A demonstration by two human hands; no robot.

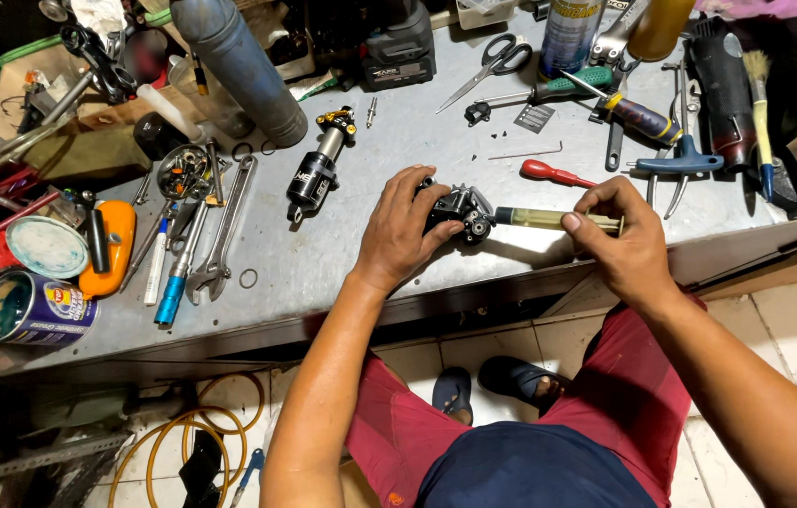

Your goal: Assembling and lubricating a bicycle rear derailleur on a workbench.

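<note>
The left hand (405, 229) is wrapped around a small black bicycle derailleur (458, 208), pressing it down on the grey metal bench (323, 254) near its front edge. The right hand (626, 235) is closed on the translucent yellowish handle of a screwdriver (549, 219), whose tip meets the derailleur just right of the left hand's fingers. Just beyond the right hand lies a red-handled screwdriver (549, 172) (with a thin hex key (530, 150) a little farther back). Left of the left hand lies a black shock absorber (318, 169).
</note>
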